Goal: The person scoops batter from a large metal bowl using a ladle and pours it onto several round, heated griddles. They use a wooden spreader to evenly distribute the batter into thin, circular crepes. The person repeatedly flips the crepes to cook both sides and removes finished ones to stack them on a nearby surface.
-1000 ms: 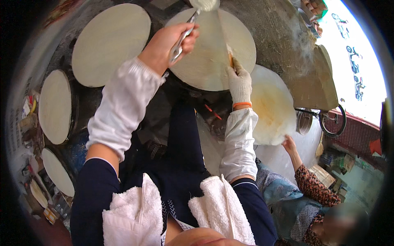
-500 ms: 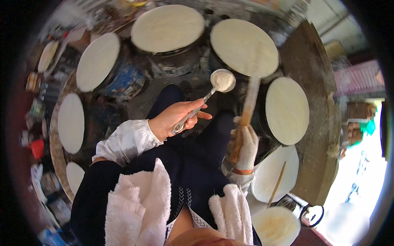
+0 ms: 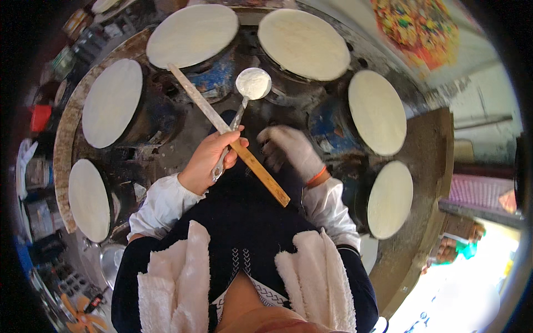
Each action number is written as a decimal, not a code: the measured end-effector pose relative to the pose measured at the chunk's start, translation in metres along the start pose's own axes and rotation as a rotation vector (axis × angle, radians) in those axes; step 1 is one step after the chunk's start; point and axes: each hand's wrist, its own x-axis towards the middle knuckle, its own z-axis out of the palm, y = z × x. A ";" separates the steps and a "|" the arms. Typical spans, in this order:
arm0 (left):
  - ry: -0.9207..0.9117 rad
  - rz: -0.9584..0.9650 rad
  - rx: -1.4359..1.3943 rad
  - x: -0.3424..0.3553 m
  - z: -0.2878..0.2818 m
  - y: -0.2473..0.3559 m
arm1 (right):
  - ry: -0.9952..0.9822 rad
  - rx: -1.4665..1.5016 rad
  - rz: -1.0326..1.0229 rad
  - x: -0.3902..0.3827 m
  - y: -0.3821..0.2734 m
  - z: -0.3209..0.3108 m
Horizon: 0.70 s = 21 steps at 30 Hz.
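Note:
My left hand [image 3: 206, 161], bare with a white sleeve, closes round two crossed tools. One is a metal ladle [image 3: 240, 114] whose bowl is full of a white, floury-looking mass. The other is a long flat wooden spatula [image 3: 264, 178], pale at its far end and yellow-brown near me. Its far tip reaches the near edge of a round griddle [image 3: 192, 34] covered with a pale layer. Just right of these tools hovers my right hand [image 3: 291, 151], in a white glove with an orange band at the wrist. It holds nothing; its slightly blurred fingers hang apart.
More pale-covered round griddles ring me, including one at the far right [image 3: 304, 44], one at the right [image 3: 377, 112] and one at the left [image 3: 112, 104]. A curved counter edge [image 3: 64, 161] runs behind them. An orange fan [image 3: 82, 316] stands at the lower left.
The wooden spatula has passed from my gloved right hand into my left hand, alongside the ladle. My right hand has moved inward without it. The view has turned to the right.

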 end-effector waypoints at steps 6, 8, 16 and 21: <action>0.146 0.049 -0.083 0.004 -0.008 0.049 | 0.752 -1.354 -0.047 0.168 -0.034 -0.102; 0.196 0.055 -0.128 0.005 -0.010 0.060 | 0.776 -1.543 -0.281 0.209 -0.019 -0.136; 0.243 0.144 -0.205 0.023 -0.026 0.086 | 0.770 -1.301 -0.388 0.247 -0.064 -0.226; 0.179 0.176 -0.190 0.015 -0.047 0.090 | 1.153 -1.610 -0.272 0.227 -0.206 -0.258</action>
